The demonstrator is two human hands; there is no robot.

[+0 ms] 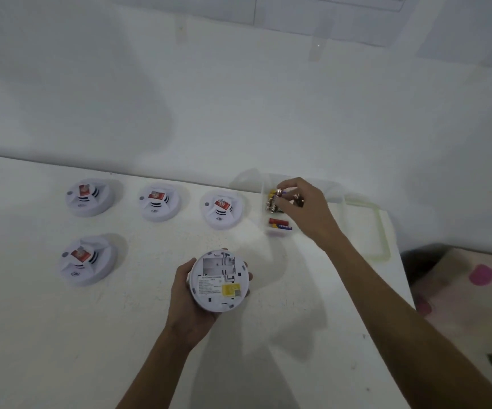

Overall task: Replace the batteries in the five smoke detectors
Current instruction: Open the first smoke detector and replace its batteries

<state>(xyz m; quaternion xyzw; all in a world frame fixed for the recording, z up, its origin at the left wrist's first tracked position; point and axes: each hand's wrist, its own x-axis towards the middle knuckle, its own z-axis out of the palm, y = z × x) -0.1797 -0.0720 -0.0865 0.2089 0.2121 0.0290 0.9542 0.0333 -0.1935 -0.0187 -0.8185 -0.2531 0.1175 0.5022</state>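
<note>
Four detectors [89,197] on table [121,320] | left fingers [184,270] cup fifth detector [220,280] | right fingers [290,183] pinch batteries [280,193] over clear box [268,231]

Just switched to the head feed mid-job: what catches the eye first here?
The left hand holds a smoke detector back side up at the front centre of the table, its battery bay apparently empty. The right hand pinches batteries over the clear box at the back right, where more lie. To the left, face up, sit a back row of three detectors and a fourth detector nearer.
</note>
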